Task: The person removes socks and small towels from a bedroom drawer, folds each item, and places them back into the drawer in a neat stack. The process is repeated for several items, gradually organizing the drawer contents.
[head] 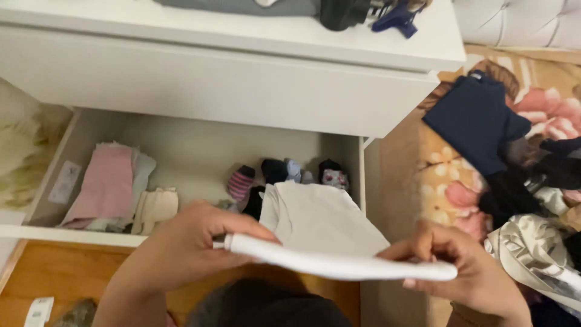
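Folded white garment (321, 233), held flat over the open drawer (200, 151) of a white dresser (242, 79). Its near folded edge runs as a thick white roll between both hands, just in front of the drawer's front edge. The left hand (187, 248) curls around the roll's left end, thumb on top and fingers beneath, pinching the cloth. The right hand (466, 266) pinches the right end, fingers bent over the edge.

Inside the drawer, behind the garment, lies a row of rolled socks (284, 172), one pink-striped, others dark and grey. At the drawer's left side lies a stack of folded pink cloth (106, 184), with a cream-coloured piece (157, 206) just beside it.

Right of the dresser, on a floral rug (436, 175), lie a folded navy garment (475, 118) and a heap of dark and pale clothes (538, 200). On the dresser top rest a grey cloth (242, 6) and a blue clip (396, 18).
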